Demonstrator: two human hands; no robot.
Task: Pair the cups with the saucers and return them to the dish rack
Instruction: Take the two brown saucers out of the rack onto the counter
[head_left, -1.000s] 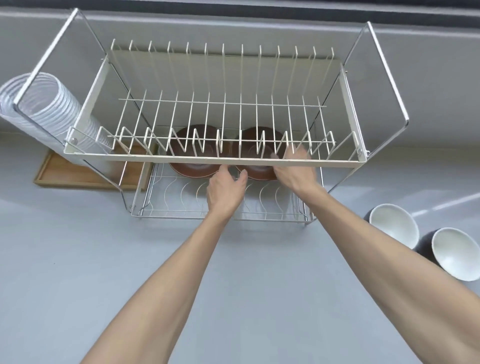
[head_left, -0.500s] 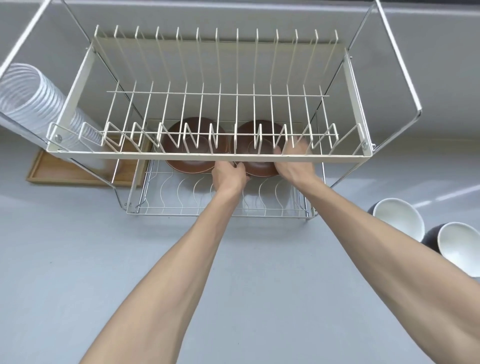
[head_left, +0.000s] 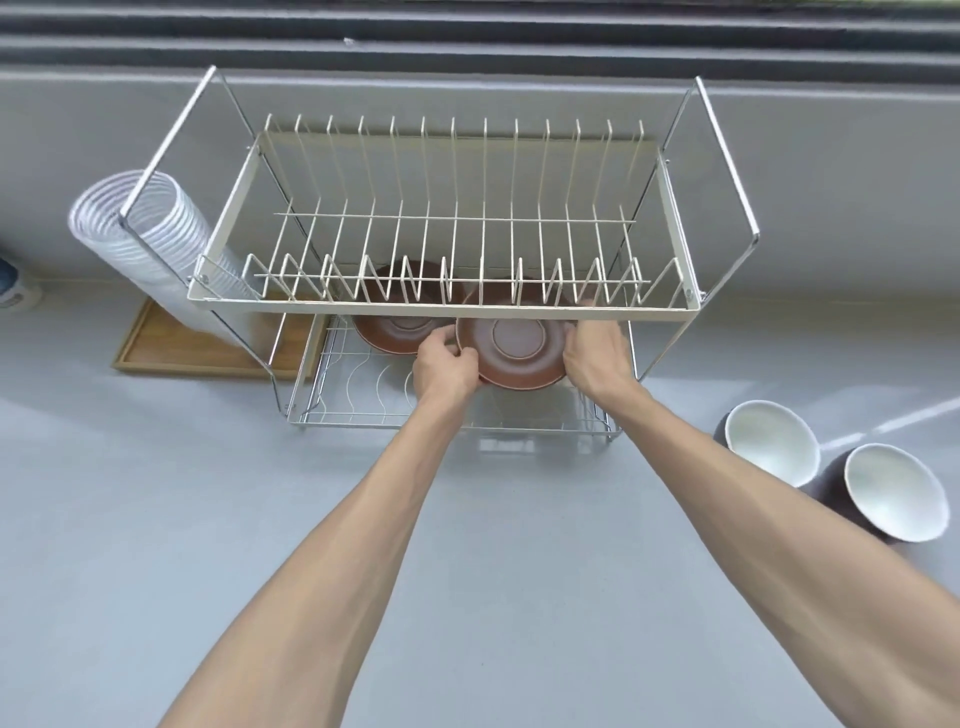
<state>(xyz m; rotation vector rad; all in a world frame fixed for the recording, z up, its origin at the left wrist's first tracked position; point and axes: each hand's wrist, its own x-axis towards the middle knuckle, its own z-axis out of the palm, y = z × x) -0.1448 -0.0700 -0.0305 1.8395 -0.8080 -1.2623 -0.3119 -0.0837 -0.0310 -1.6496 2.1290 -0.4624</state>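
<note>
A two-tier wire dish rack (head_left: 447, 310) stands on the grey counter. Under its cream upper tier, a brown saucer (head_left: 514, 353) is held by its rim between my left hand (head_left: 441, 366) and my right hand (head_left: 595, 358), tilted toward me above the lower shelf. A second brown saucer (head_left: 395, 327) lies further back left on the lower shelf, partly hidden by the upper tier. Two dark cups with white insides, the nearer cup (head_left: 896, 491) and the farther cup (head_left: 769, 439), stand on the counter at the right.
A stack of clear plastic cups (head_left: 150, 234) leans at the rack's left end over a wooden tray (head_left: 197, 351). A blue-and-white object (head_left: 15, 286) shows at the far left edge. A grey wall ledge runs behind the rack.
Both hands have closed on the right-hand saucer and drawn it forward and up from the lower shelf. The view has pulled back from the rack.
</note>
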